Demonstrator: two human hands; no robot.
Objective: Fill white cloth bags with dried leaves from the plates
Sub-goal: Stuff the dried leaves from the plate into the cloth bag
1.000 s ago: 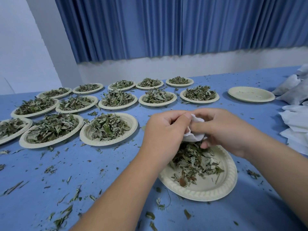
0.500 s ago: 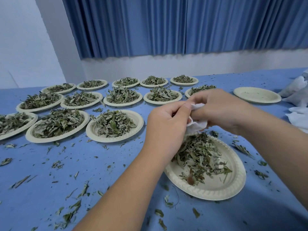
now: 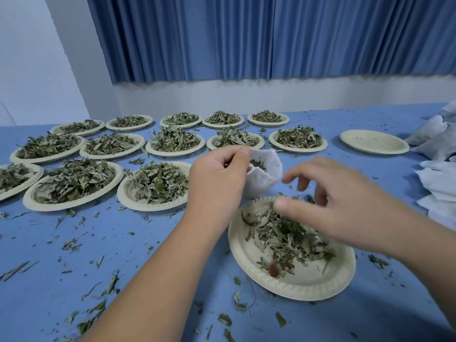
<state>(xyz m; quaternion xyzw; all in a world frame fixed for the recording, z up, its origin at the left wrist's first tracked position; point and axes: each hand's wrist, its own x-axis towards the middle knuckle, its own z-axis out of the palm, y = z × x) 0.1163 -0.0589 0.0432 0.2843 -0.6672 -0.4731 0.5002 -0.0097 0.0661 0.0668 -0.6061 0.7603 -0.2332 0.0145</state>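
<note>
Mid-fill: my left hand (image 3: 217, 186) pinched the bag (image 3: 264, 180) open just beyond the near plate (image 3: 308, 290) — my right hand (image 3: 345, 213) hovered over it, fingers loose, empty. Next, I judged — gather leaves (image 3: 283, 239) for the bag.

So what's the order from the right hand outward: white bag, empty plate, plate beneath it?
1. Plate of leaves, directly under the right hand.
2. White bag, just left, held by the left hand.
3. Empty plate, far back right.

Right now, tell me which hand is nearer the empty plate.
Right. The right hand hangs this side of the empty plate; the left hand pinches the white bag farther left.
</note>
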